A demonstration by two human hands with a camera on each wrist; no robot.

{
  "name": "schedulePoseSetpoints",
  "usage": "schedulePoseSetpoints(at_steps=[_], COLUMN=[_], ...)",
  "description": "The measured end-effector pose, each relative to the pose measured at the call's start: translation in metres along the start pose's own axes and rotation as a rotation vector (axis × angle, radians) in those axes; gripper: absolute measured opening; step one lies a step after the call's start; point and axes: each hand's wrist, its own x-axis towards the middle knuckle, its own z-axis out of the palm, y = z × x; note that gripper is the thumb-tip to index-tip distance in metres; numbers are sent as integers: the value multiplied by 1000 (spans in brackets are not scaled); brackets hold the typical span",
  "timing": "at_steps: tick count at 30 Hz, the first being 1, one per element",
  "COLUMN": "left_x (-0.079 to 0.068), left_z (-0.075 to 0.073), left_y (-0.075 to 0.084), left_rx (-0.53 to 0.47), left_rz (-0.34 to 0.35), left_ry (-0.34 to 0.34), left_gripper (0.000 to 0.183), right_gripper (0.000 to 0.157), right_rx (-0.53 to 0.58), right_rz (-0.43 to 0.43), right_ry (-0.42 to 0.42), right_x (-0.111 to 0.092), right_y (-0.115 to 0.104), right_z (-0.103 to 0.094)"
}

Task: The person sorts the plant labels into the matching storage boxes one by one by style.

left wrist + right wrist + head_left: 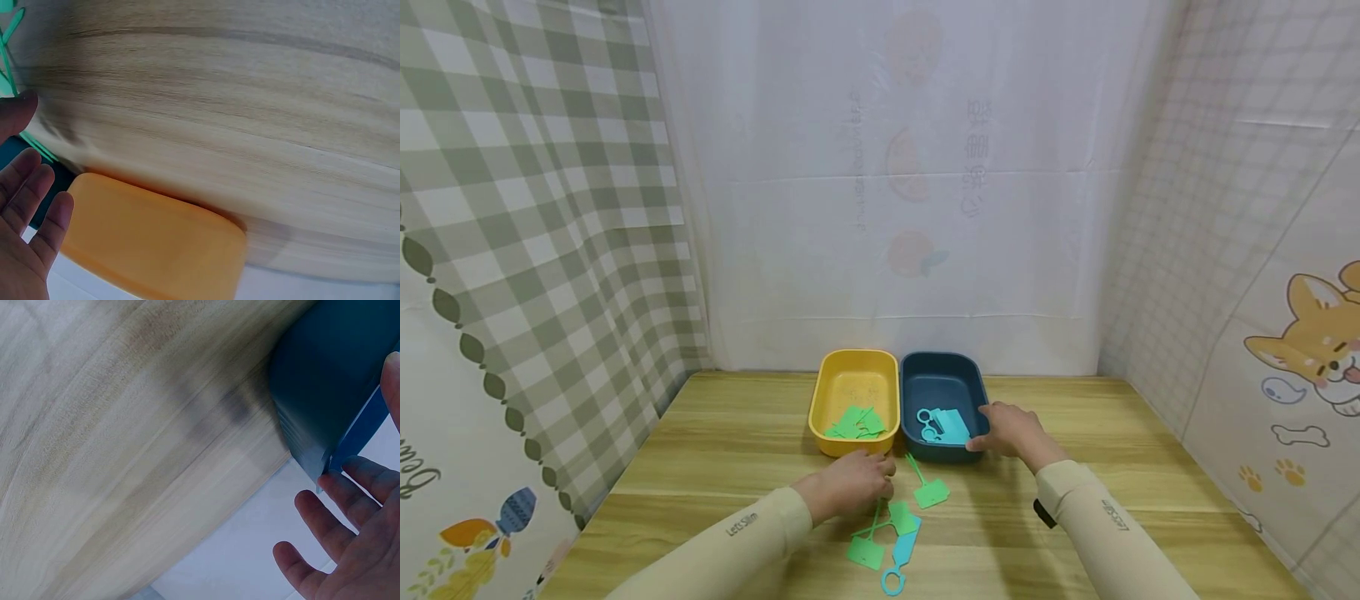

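My left hand hovers over the table just in front of the yellow bin; in the left wrist view its fingers are spread and relaxed, with nothing between them. Close by lie a green cable-tie tag, two more green tags and a light-blue ring-ended tag. My right hand is at the right front rim of the dark blue bin. In the right wrist view its fingers are loosely extended beside the rim; whether they touch it I cannot tell.
Several green tags lie in the yellow bin, and light-blue tags lie in the blue one. Both bins stand side by side at the back of the wooden table, before a white curtain. Curtains flank the table at left and right.
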Motion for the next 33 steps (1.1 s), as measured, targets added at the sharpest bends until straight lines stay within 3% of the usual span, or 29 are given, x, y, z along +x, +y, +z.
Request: schedulePoseSetpoints(at_steps=[14,25,33], left_x=[-13,-23,-24], left_z=[5,-3,-12], left_y=[-9,-21,-25], left_rx=[-10,-29,-21], left_rz=[-52,-87,-81], left_ry=[14,47,112], left_gripper=[19,18,13], right_gripper=[78,79,79], right_rx=[-10,9,-1], right_rz=[-11,3,-1], right_ry=[7,2,6], right_x=[0,-3,-3], right_y=[1,-1,-1], right_z=[1,-1,-1])
